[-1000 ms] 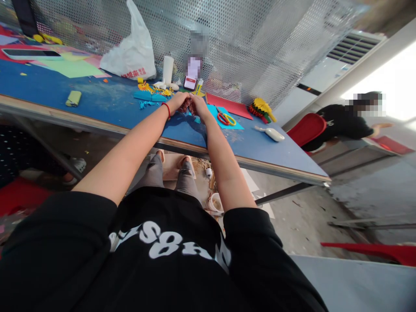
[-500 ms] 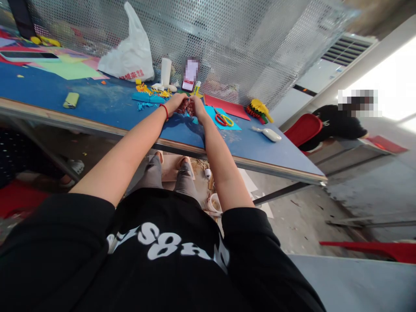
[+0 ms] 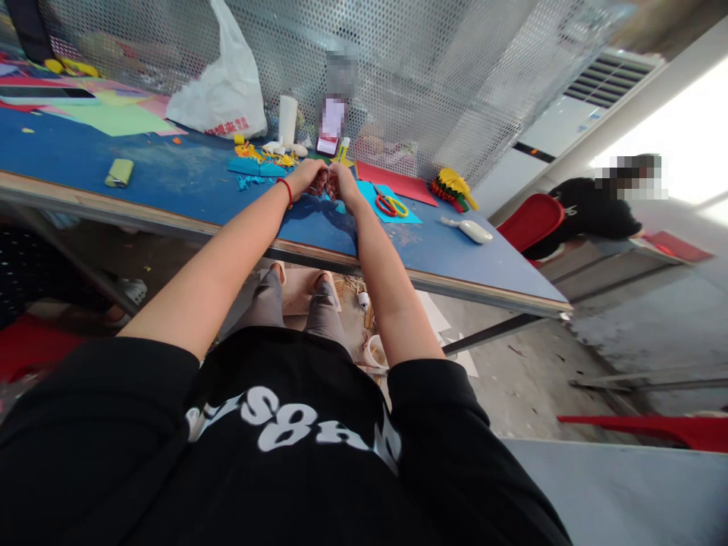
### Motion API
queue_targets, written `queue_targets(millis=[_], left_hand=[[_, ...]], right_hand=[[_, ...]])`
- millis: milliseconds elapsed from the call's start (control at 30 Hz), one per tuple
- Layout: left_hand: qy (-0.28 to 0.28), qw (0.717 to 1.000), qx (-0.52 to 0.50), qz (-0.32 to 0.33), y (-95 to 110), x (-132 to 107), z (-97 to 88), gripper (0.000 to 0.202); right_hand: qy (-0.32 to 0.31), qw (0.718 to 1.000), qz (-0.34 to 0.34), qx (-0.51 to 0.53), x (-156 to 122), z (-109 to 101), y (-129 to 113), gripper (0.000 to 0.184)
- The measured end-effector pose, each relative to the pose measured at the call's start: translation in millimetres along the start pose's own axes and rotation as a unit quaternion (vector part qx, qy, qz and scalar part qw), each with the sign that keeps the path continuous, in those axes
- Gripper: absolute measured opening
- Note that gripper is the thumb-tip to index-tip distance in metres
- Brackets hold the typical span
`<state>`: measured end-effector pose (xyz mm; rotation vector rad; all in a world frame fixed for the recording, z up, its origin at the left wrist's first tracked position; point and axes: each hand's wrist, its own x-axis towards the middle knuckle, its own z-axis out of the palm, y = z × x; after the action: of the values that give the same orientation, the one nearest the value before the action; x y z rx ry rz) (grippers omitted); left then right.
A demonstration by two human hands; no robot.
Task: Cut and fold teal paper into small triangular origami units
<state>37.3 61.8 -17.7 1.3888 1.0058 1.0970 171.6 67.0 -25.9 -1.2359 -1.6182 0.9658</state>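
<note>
Head view: left of the scissors [image 3: 390, 205], left hand [image 3: 309, 176] and right hand [image 3: 344, 186] curl close together; I cannot tell whether they grip anything.

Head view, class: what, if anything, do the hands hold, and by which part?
Cannot be told: the left hand and right hand are close together; a blue scrap shows between them, but any hold is hidden.
</note>
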Motion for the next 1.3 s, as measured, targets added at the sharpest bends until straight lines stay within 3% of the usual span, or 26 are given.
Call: queue_targets(millis=[733,933,1300], left_hand=[[-0.012,1.0,0.001,-0.009,-2,4,-2.5,0.032],[-0.017,1.0,-0.005,0.011,-2,3,-0.7,0.046],[-0.064,0.995,0.043,0.059,-10,11,-2.4,0.035]], right_hand=[[-0.005,1.0,-0.007,0.001,-2,0,-2,0.049],[0.001,1.0,-0.008,-0.005,-4,0,-4,0.048],[0.003,0.999,-0.024,-0.023,-2,-6,0,0.047]])
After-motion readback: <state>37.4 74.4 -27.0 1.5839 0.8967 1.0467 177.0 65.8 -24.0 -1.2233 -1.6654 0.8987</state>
